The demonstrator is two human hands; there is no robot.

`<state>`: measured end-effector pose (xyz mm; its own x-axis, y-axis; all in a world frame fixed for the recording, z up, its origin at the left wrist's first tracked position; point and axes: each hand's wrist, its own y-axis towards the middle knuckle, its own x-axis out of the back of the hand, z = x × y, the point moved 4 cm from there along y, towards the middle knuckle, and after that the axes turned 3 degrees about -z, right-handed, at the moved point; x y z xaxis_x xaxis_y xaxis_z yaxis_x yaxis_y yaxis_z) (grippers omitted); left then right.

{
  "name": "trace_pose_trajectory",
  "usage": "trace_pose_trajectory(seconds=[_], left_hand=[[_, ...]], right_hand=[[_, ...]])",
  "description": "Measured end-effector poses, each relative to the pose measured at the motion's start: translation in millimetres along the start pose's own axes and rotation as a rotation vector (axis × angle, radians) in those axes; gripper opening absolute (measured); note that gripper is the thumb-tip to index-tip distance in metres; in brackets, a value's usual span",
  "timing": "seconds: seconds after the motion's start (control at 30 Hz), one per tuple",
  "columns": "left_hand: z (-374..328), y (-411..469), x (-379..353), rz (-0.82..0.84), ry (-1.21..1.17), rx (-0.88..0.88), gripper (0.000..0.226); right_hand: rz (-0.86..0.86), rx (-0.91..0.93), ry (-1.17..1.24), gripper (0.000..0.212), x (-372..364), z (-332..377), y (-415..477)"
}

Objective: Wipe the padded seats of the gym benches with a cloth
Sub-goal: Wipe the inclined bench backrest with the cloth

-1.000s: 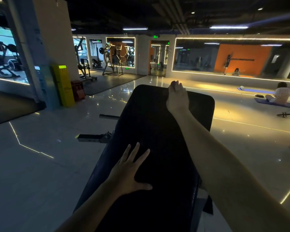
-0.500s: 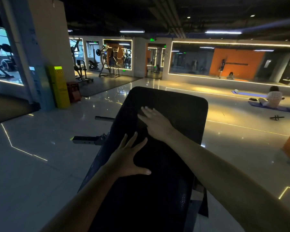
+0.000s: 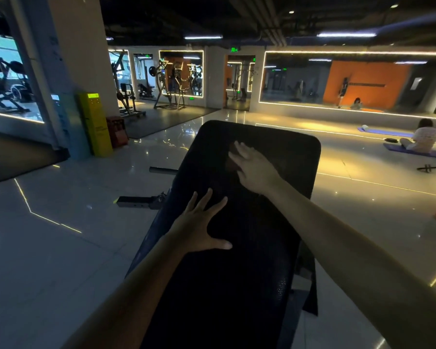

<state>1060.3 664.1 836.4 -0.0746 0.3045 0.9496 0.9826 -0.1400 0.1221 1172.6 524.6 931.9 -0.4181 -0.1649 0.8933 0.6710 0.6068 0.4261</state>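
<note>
A black padded bench seat [image 3: 267,248] stretches away from me in the head view. My left hand [image 3: 202,227] lies flat on its middle, fingers spread and thumb out. My right hand [image 3: 253,168] presses flat on the pad's far part, fingers straight and pointing up-left. A dim brownish patch [image 3: 230,163] shows under those fingers; I cannot tell whether it is a cloth. A dark flap [image 3: 310,295] hangs off the pad's right side.
The bench's metal foot bar [image 3: 139,201] sticks out left on the glossy tiled floor. A yellow kiosk [image 3: 96,124] and a red crate [image 3: 116,131] stand by a pillar. Weight machines [image 3: 170,89] are at the back. A person [image 3: 422,138] sits on a mat far right.
My right hand drew back from the pad's far edge onto its upper part and now lies flat there. My left hand stayed in place on the pad.
</note>
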Motion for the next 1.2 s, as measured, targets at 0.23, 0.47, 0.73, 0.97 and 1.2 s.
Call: trace_pose_trajectory(seconds=[0.23, 0.47, 0.73, 0.97, 1.2], left_hand=[[-7.5, -9.5, -2.6, -0.017, -0.004, 0.043, 0.110], [-13.7, -21.3, -3.6, -0.029, -0.025, 0.065, 0.100], [-10.9, -19.6, -1.7, -0.003, -0.041, 0.077, 0.098], [-12.5, -22.8, -5.8, -0.058, -0.221, 0.110, 0.079], [-32.8, -41.1, -15.6, -0.125, -0.283, 0.136, 0.060]], right_hand=[[0.037, 0.058, -0.175, 0.062, -5.2, 5.9, -39.8], [-0.068, -0.290, -0.152, 0.060, 25.3, -58.4, -32.3], [-0.009, -0.023, -0.034, 0.064, -5.6, -8.8, -100.7], [0.004, 0.106, 0.030, 0.063, -36.0, 52.5, -173.2], [0.036, 0.240, 0.081, 0.059, -65.5, 111.2, -235.7]])
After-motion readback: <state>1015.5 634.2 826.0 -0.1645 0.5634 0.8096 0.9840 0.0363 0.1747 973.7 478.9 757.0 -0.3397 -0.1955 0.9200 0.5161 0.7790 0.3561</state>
